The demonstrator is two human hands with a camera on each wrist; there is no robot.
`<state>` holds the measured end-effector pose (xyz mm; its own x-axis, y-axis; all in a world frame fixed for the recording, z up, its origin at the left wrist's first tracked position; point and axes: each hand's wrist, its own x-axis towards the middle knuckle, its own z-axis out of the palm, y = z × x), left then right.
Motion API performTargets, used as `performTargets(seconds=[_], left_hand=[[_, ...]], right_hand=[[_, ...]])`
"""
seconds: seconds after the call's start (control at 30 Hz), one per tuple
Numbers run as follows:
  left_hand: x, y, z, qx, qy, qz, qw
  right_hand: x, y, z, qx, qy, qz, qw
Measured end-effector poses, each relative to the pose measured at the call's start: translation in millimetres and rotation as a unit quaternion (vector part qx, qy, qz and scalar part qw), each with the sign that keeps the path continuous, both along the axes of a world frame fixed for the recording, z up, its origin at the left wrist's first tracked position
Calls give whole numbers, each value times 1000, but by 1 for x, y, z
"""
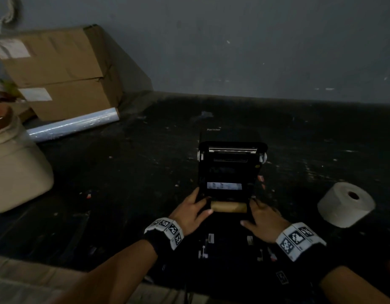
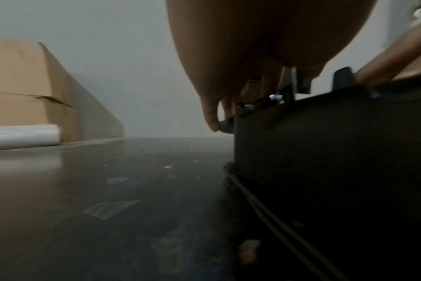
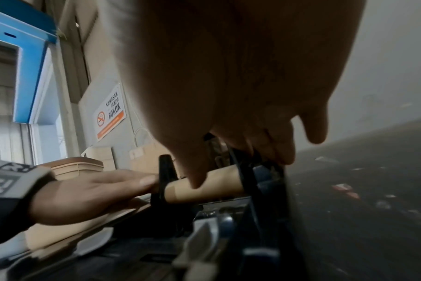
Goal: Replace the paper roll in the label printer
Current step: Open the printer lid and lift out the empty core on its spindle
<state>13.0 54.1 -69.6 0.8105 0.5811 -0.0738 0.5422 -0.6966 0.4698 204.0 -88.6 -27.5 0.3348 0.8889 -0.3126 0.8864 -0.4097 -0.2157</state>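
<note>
Sitting dead centre of the head view is the black label printer [image 1: 231,172] with its lid flipped up, on a dark, scuffed tabletop [image 1: 123,172]. Down in the open bay, lower middle of the frame, there's a bare brown cardboard core [image 1: 229,206] lying crosswise between the two black roll holders, no paper on it as far as I can see.

The left hand [image 1: 189,212] is at the left end of the core, fingers stretched along the printer's left side, thumb pointing in toward the core. The right hand [image 1: 263,218] is at the other end, and in the right wrist view its fingers [image 3: 272,150] curl down over the right holder and that end of the core, thumb [image 3: 192,171] resting on top of the tube. Whether either hand really grips the core, I can't tell.

The fresh white paper roll [image 1: 345,205] lies on the table at the right of the frame, well apart from the printer. Upper left has stacked cardboard boxes [image 1: 58,71] with a roll of clear wrap [image 1: 73,126] lying in front, and a cream tub [image 1: 14,167] at the left edge.
</note>
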Motion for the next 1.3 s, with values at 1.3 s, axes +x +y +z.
performTargets(seconds=[1.3], left_hand=[[163,-105,94,-499,-255,16,828]], right_hand=[[92,-173,74,502,196,-472,697]])
